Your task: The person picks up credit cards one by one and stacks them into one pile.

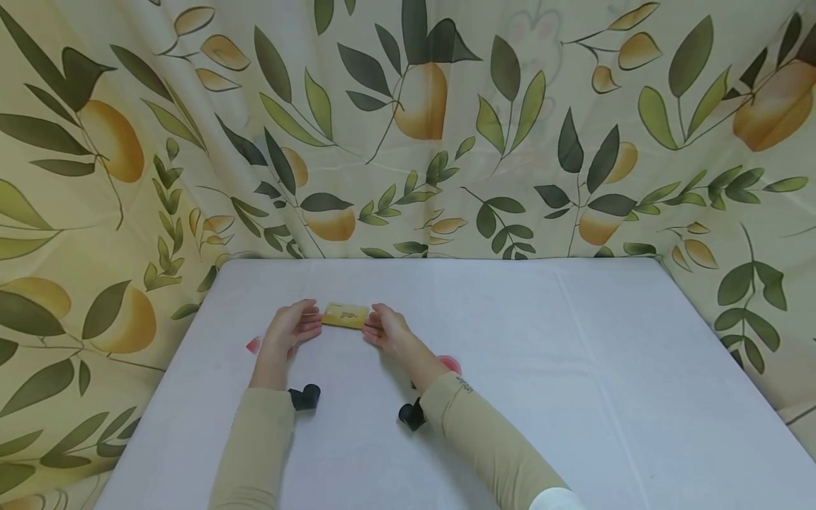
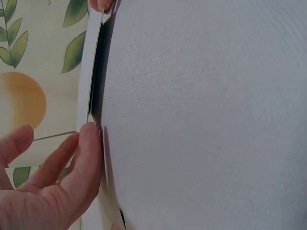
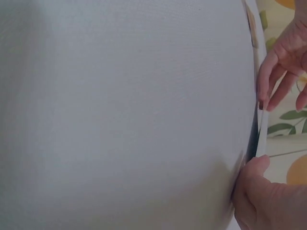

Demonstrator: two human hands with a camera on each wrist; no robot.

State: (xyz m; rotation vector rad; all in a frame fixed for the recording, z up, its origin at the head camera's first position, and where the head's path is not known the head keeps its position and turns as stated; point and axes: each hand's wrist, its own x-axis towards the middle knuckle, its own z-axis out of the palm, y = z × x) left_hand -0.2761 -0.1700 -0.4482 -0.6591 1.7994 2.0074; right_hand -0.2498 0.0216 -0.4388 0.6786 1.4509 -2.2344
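A flat yellow packet point(image 1: 345, 316) with printed lettering lies lengthwise between my two hands, near the back of the table. At its left end is my left hand point(image 1: 293, 327), its fingers extended and fingertips right at the edge. In the left wrist view the thumb of the left hand point(image 2: 62, 177) stands apart from the fingers. My right hand point(image 1: 390, 331) faces it at the right end, fingertips against that edge. Seen edge-on in the right wrist view, the packet point(image 3: 253, 139) is a thin dark strip between the left hand point(image 3: 283, 62) and the right hand point(image 3: 254, 191).
A small pink piece point(image 1: 253, 345) shows just left of my left wrist. Partly hidden behind my right forearm is a round red thing point(image 1: 450, 364). Black wrist cameras jut out from both sleeves. The white table point(image 1: 523, 326) meets a fruit-patterned curtain point(image 1: 408, 177) behind.
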